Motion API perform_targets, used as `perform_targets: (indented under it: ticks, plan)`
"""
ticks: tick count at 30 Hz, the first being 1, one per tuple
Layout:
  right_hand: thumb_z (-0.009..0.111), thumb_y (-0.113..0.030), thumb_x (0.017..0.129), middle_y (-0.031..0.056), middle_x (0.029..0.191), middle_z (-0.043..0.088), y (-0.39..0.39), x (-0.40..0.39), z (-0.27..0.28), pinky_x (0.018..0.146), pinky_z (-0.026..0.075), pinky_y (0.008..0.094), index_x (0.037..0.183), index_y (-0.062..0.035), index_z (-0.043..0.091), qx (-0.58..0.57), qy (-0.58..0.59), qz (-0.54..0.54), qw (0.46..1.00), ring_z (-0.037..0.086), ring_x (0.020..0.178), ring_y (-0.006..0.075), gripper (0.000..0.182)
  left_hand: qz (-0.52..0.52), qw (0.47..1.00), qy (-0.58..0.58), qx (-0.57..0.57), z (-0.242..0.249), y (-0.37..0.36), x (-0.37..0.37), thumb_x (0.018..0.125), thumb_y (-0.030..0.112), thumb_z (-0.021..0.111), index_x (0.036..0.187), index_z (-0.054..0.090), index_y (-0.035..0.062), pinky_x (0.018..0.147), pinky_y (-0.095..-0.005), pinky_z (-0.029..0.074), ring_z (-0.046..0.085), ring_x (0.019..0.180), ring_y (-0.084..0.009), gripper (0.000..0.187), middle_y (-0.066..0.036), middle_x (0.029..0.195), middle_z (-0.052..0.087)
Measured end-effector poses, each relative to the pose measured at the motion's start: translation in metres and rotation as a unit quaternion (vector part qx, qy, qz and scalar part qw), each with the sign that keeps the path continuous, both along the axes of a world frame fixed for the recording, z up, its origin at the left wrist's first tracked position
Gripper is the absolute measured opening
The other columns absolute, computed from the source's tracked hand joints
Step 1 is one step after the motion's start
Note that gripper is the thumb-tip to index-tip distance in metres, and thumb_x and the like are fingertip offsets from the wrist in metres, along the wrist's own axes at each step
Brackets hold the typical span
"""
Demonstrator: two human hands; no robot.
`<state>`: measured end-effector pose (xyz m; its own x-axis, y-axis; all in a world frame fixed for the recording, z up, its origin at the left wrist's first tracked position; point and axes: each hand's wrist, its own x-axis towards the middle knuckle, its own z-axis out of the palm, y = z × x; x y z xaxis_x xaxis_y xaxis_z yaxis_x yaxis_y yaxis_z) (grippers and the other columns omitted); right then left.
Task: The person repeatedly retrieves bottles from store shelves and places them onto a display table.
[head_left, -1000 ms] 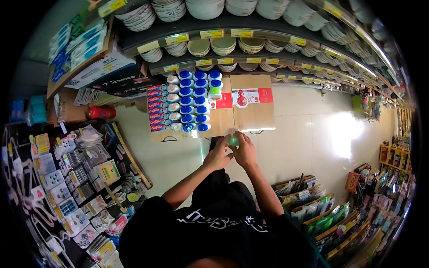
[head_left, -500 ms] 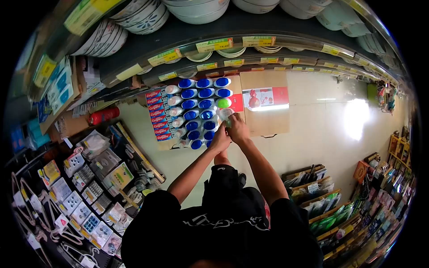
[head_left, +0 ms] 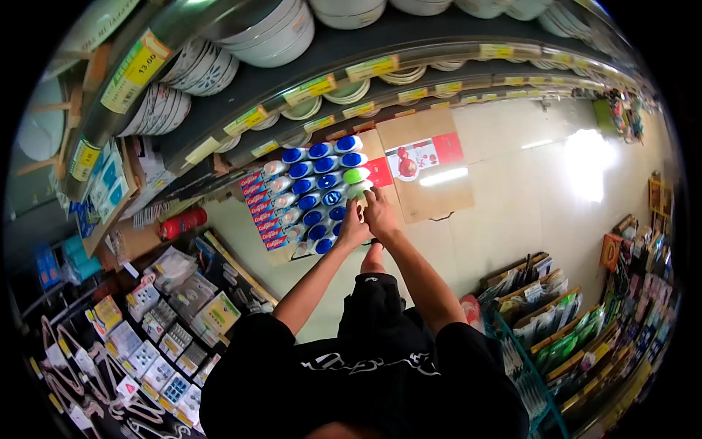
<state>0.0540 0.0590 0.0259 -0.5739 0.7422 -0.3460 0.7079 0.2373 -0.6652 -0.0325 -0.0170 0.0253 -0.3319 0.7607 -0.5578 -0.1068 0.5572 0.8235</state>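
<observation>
"Entry one, the hands: how do we list their pose?"

"We record both forearms reaching forward from the black shirt (head_left: 365,395), converging at the display. The left hand (head_left: 353,230) is curled, its fingers pointing forward; the right hand (head_left: 380,214) lies just beside it, palm down, its fingers bent inward."

"And the grip?"

"Right: narrow, fingers closed at the near end of a pale green item (head_left: 358,191). Left: fingers drawn in close to the same item; whether they press on it, we cannot tell."

"Entry two, the item itself?"

"We note one piece, pale green and whitish, partly hidden by the fingers. Its lettering, if any, is too small for us to read."

"Its location?"

"We place it just on the near side of the bright green cap (head_left: 356,175), and to the right of the blue-capped bottles (head_left: 329,181)."

"Adjoining stock?"

"White-topped bottles (head_left: 284,201), one column; red-and-blue Colgate boxes (head_left: 261,203), stacked in line at the far left; cardboard (head_left: 431,199) with a red-and-white printed panel (head_left: 413,159), to the right."
</observation>
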Motion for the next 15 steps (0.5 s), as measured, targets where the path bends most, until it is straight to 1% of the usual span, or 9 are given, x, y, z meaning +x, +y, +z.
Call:
perform_targets:
  ticks: [3,4,6,7,8,10,12,13,15]
  plan:
    - [0.064,-0.008,0.079,0.0208,0.127,0.054,-0.007,0.028,0.003,0.095,0.049,0.0409,0.128,-0.0019,0.053,-0.025,-0.014,-0.017,0.999,0.058,0.112,0.0377,0.051,-0.08,0.996,0.038,-0.033,0.008,-0.005,0.01,0.073,0.015,0.077,0.145,0.028,0.0005,0.098,-0.0364,0.044,0.049,0.122,-0.0284,0.088,-0.018,0.138,0.045]
    - [0.065,-0.01,0.079,0.0211,0.123,0.057,-0.007,0.039,0.016,0.093,0.05,0.0415,0.122,-0.0014,0.057,-0.041,-0.042,-0.006,0.998,0.059,0.109,0.0377,0.044,-0.124,0.989,0.059,-0.046,0.013,-0.008,0.016,0.075,0.014,0.074,0.145,0.029,0.0008,0.099,-0.037,0.044,0.049,0.124,-0.0292,0.084,-0.019,0.139,0.045]
    - [0.066,-0.013,0.079,0.0209,0.119,0.06,-0.014,0.064,0.042,0.09,0.051,0.0427,0.115,-0.0019,0.06,-0.07,-0.095,-0.002,0.993,0.061,0.107,0.0379,0.038,-0.177,0.983,0.021,-0.038,0.011,-0.017,0.031,0.079,0.011,0.068,0.146,0.03,0.0017,0.101,-0.038,0.044,0.051,0.125,-0.0301,0.078,-0.02,0.138,0.047]
    - [0.066,-0.013,0.079,0.0208,0.114,0.061,-0.021,0.081,0.047,0.088,0.052,0.0431,0.114,-0.002,0.06,-0.055,-0.093,0.01,0.994,0.062,0.105,0.0372,0.037,-0.2,0.977,-0.045,-0.057,0.019,-0.018,0.042,0.08,0.008,0.065,0.146,0.031,0.0025,0.1,-0.0375,0.046,0.053,0.124,-0.029,0.074,-0.019,0.136,0.051]
    - [0.066,-0.013,0.08,0.0208,0.11,0.063,-0.028,0.098,0.049,0.086,0.053,0.0435,0.112,-0.0022,0.06,-0.041,-0.093,0.02,0.995,0.063,0.103,0.0365,0.035,-0.243,0.97,-0.03,-0.005,0.005,-0.024,0.051,0.08,0.007,0.065,0.144,0.034,0.0029,0.099,-0.0376,0.047,0.054,0.123,-0.0275,0.072,-0.018,0.134,0.053]
    - [0.067,-0.016,0.081,0.021,0.108,0.064,-0.047,0.134,0.076,0.087,0.053,0.0426,0.11,-0.0013,0.061,-0.055,-0.111,-0.017,0.992,0.064,0.103,0.0357,0.033,-0.305,0.95,-0.061,-0.008,0.047,-0.025,0.08,0.079,0.006,0.066,0.142,0.037,0.0019,0.099,-0.0376,0.046,0.055,0.121,-0.026,0.07,-0.017,0.134,0.053]
    - [0.07,-0.023,0.079,0.0197,0.106,0.066,-0.076,0.175,0.067,0.088,0.052,0.0433,0.107,-0.0035,0.064,-0.041,-0.106,-0.071,0.991,0.064,0.102,0.0351,0.035,-0.401,0.913,-0.074,0.018,0.066,-0.032,0.107,0.078,0.005,0.067,0.14,0.038,0.0009,0.1,-0.0372,0.046,0.055,0.121,-0.0256,0.069,-0.017,0.134,0.053]
    - [0.068,-0.025,0.081,0.0199,0.106,0.066,-0.092,0.199,0.082,0.087,0.052,0.0436,0.106,-0.0041,0.065,-0.028,-0.095,-0.103,0.99,0.064,0.1,0.036,0.033,-0.429,0.899,-0.065,0.054,0.044,-0.04,0.122,0.078,0.007,0.069,0.14,0.039,-0.0001,0.1,-0.0365,0.046,0.055,0.123,-0.0261,0.069,-0.018,0.134,0.053]
    - [0.065,-0.027,0.082,0.02,0.103,0.067,-0.14,0.245,0.1,0.086,0.052,0.0436,0.104,-0.0043,0.067,0.008,-0.063,-0.178,0.982,0.065,0.097,0.0361,0.032,-0.502,0.859,-0.084,0.051,0.053,-0.054,0.158,0.079,0.011,0.07,0.137,0.042,-0.0016,0.101,-0.037,0.046,0.054,0.124,-0.0268,0.066,-0.019,0.135,0.052]
